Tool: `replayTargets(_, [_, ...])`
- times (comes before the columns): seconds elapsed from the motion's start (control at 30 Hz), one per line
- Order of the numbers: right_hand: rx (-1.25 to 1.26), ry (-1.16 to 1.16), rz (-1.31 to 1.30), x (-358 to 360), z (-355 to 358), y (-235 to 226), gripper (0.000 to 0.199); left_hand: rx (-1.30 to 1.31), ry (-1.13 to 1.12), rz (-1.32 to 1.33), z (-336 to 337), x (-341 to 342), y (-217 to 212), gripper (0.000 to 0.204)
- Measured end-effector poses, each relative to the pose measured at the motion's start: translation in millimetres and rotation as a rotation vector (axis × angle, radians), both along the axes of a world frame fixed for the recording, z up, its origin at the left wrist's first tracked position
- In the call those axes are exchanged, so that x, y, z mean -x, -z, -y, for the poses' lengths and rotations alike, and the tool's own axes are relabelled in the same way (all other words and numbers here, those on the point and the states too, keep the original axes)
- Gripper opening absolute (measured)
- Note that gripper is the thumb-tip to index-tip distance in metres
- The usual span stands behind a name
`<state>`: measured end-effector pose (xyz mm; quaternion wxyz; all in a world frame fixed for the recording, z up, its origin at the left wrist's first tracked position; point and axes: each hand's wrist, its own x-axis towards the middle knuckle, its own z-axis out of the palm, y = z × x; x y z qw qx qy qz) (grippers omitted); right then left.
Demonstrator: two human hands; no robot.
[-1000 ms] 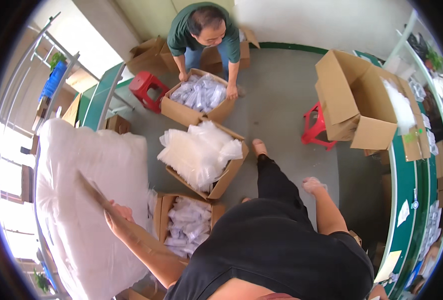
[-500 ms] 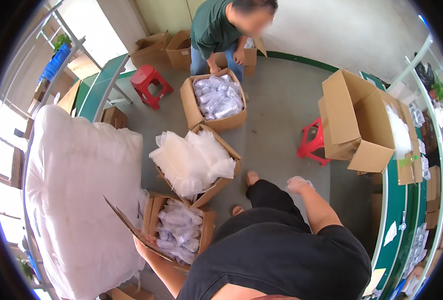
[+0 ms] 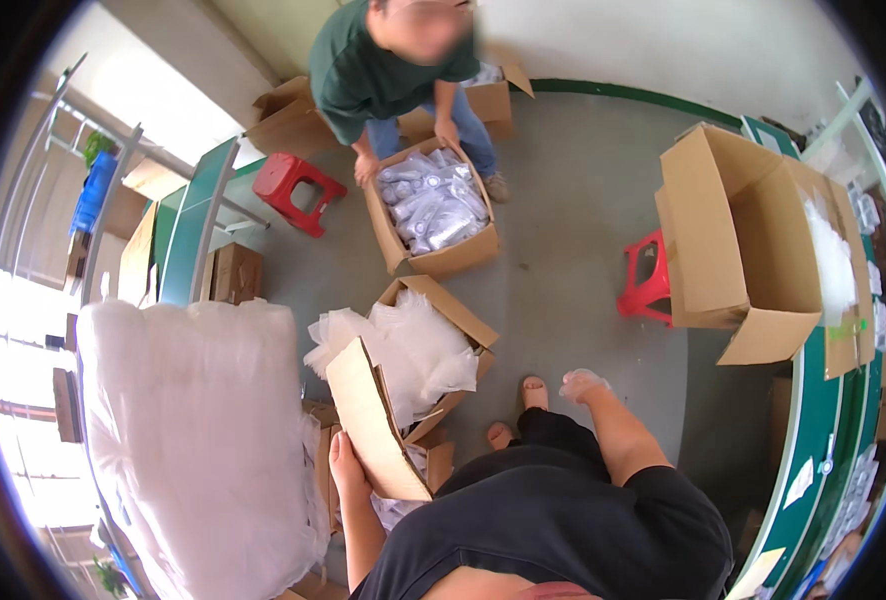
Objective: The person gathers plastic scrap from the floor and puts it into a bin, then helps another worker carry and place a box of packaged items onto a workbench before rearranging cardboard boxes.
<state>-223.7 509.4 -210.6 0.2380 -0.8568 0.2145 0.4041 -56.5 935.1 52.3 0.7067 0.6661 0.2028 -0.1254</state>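
My left hand [image 3: 346,462] grips the side of a small brown cardboard box [image 3: 375,428] and holds it tipped up on edge beside my left leg. Clear plastic packets [image 3: 395,510] show beneath it. My right hand [image 3: 584,384] wears a thin clear glove and hangs free above the floor with nothing in it. Just beyond the tipped box stands an open carton [image 3: 463,322] stuffed with crumpled white plastic bags [image 3: 403,348].
A co-worker in a green shirt [image 3: 383,70] bends over a carton of clear packets [image 3: 433,208]. Two red stools [image 3: 298,190] [image 3: 648,275] stand on the floor. A big open carton [image 3: 743,240] is at right, a large white wrapped bundle [image 3: 193,440] at left.
My left hand left the white bundle, took hold of the small box and tipped it upward. The co-worker's carton has come closer to me.
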Motion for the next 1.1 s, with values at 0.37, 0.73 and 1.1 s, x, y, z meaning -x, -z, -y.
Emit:
replayTargets(0.37, [0.036, 0.307, 0.088, 8, 83, -128, 0.038, -0.064, 0.287, -0.091, 68, -56, 35, 0.046])
replayTargets(0.73, [1.174, 1.423, 0.595, 216, 158, -531, 0.06, -0.098, 0.815, 0.044, 138, -117, 45, 0.052])
replayTargets(1.1, [0.503, 0.83, 0.153, 197, 0, -391, 0.03, 0.038, 0.951, -0.141, 131, -69, 96, 0.04])
